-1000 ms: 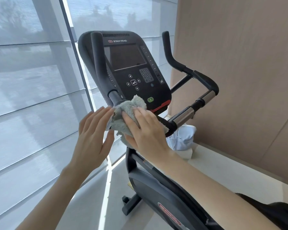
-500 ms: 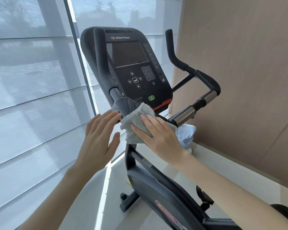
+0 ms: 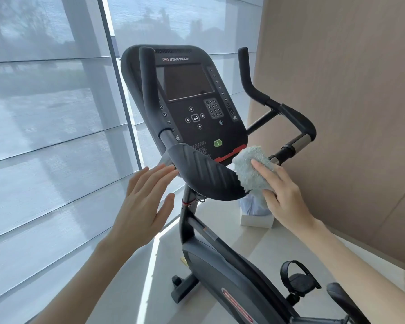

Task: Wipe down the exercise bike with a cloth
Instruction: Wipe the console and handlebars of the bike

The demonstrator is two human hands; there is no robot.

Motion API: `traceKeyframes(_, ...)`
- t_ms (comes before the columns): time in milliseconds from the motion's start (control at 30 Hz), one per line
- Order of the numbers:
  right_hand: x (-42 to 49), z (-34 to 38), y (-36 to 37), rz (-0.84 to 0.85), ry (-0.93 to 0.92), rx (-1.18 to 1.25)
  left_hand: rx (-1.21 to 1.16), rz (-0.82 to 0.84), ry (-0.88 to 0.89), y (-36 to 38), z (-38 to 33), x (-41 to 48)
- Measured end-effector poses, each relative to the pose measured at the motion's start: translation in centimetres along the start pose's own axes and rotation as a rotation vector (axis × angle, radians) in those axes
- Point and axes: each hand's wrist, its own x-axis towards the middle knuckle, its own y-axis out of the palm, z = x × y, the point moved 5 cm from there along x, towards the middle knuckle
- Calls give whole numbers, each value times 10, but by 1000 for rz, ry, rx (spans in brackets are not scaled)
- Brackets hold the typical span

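I see the console (image 3: 189, 108) ahead, pad (image 3: 206, 176) just below it. My left hand (image 3: 143, 204) is just beside the pad's left end. The cloth (image 3: 250, 169), in my right hand (image 3: 283, 197), lies against the pad's right end, below the console. Window (image 3: 45, 136) left, wall (image 3: 348, 113) right, pedal (image 3: 299, 281) lower right.

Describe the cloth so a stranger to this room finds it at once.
Start at the black exercise bike and find its console. Just below the console's red lower-right edge, the right hand holds the cloth against the handlebar. It is the only pale, fluffy thing among hard black parts.
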Motion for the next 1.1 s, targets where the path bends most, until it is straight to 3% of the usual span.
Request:
traceKeyframes(167,79,37,29,105,73,308,12,11,29,2,8,11)
traceKeyframes(333,120,41,94,533,231,344,15,6,18,-1,26,20)
traceKeyframes(400,115,35,105,604,259,302,11,13,14,-1,29,23)
traceKeyframes(833,34,30,30,518,197,-170,-45,120,80,17,23,31)
traceKeyframes(900,39,34,21,490,225,-186,-51,130,90,17,25,30)
traceKeyframes(1033,68,56,19,282,206,-112,-81,114,95,15,29,29)
traceKeyframes(1100,73,68,43,313,196,-121,-105,66,92,11,30,27)
